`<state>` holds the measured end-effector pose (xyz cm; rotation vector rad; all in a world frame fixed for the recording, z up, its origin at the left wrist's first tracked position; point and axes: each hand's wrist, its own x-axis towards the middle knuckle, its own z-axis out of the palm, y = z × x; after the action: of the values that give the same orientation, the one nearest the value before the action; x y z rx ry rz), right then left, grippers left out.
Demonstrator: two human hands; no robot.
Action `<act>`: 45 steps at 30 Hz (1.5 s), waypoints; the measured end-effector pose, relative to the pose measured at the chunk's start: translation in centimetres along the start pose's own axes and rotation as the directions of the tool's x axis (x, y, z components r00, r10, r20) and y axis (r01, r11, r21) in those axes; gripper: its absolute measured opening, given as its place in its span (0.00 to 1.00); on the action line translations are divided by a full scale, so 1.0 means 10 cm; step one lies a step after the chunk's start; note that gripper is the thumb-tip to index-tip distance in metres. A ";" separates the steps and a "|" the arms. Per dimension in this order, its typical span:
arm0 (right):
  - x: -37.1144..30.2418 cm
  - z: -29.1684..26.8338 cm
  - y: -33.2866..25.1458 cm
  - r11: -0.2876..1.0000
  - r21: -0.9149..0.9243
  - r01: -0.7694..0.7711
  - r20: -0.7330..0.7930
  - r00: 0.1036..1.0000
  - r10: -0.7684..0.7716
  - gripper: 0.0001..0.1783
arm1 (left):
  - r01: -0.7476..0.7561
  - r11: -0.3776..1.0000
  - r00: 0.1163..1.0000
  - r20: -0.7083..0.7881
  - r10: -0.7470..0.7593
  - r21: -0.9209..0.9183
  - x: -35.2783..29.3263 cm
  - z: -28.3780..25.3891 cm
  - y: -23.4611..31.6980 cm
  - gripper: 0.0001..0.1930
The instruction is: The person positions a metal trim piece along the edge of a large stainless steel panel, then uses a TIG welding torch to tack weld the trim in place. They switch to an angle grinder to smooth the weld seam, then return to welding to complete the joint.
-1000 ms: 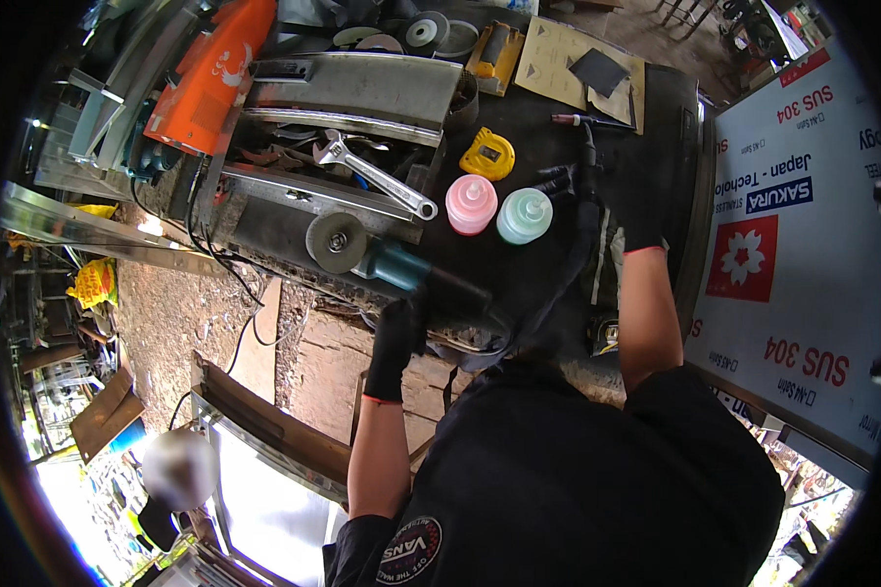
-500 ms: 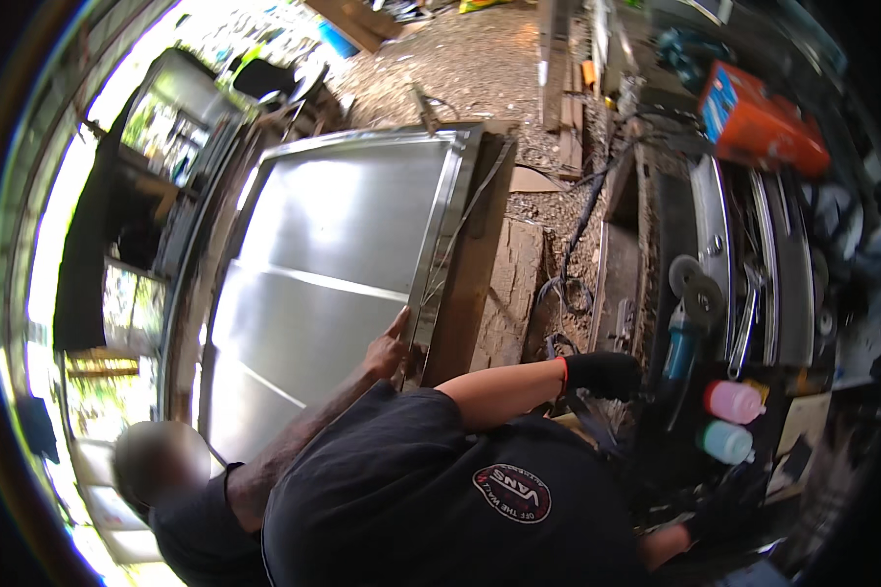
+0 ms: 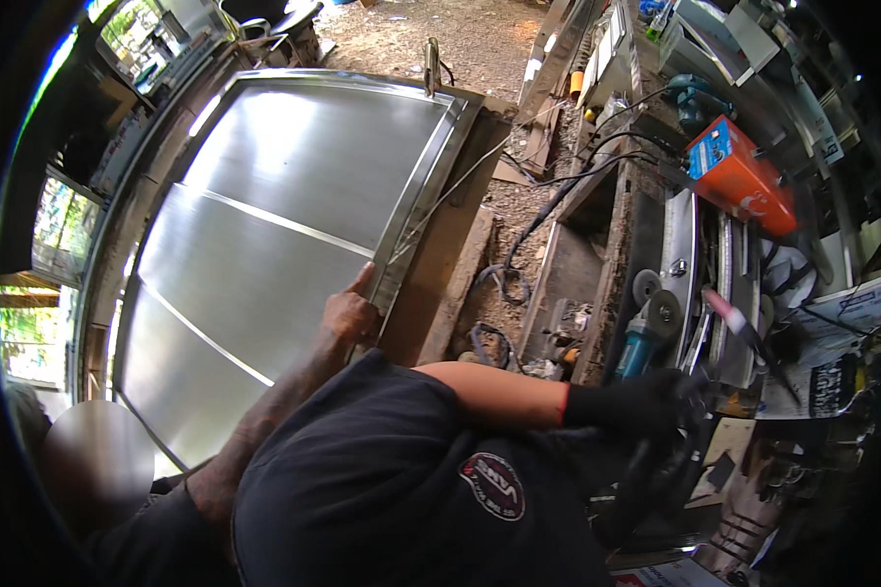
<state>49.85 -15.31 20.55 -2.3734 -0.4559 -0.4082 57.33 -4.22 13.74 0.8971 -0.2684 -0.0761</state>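
Observation:
My left hand [image 3: 625, 403], in a black glove, reaches right to the workbench edge and closes on the rear end of a teal angle grinder [image 3: 640, 344] lying there. My right hand is lost in the dark mass of glove and black cable below it, so its grip is unclear. A rod-like tool with a pink and white tip [image 3: 737, 321] sticks up just right of the grinder. To my left, another person's bare hand [image 3: 348, 315] points a finger at the edge of a large stainless steel panel [image 3: 264, 235].
An orange machine box [image 3: 739, 178] stands on the cluttered bench [image 3: 625, 256] among metal strips and papers. Black cables [image 3: 548, 210] trail over the dirt ground between bench and panel. A wooden beam [image 3: 450, 284] runs along the panel's right side.
My view has swung from the bench top toward the steel panel on the left. The other person's hand now points at the panel's edge. My left hand stays by the grinder.

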 end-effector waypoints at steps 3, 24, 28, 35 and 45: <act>0.41 -0.21 -0.52 0.860 -0.374 0.347 0.029 0.931 -0.363 0.15 | 0.034 0.994 0.988 -0.152 -0.018 0.107 -0.17 -0.50 0.57 0.16; 1.10 -0.11 -0.31 0.386 0.109 -0.916 0.984 0.044 -0.171 0.27 | -0.052 0.497 0.968 0.167 -0.189 0.866 -0.98 -1.16 1.44 0.18; 1.06 -0.08 -0.17 0.543 0.216 -0.812 0.963 0.270 0.022 0.21 | -0.002 0.497 0.971 0.121 -0.207 0.868 -0.95 -1.18 1.25 0.19; 0.99 -0.14 -0.29 0.960 0.148 0.237 0.588 0.759 -0.278 0.20 | -0.056 0.940 0.997 0.074 0.032 0.337 -0.87 -1.03 1.06 0.24; 0.69 -0.37 -0.46 0.983 0.083 0.166 0.517 0.835 -0.185 0.17 | -0.148 0.988 0.933 -0.339 0.121 -0.054 -1.01 -0.44 1.20 0.17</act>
<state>53.43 -13.03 28.58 -2.3984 -0.9285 0.1865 48.25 8.43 18.49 0.7961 -0.0081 0.1922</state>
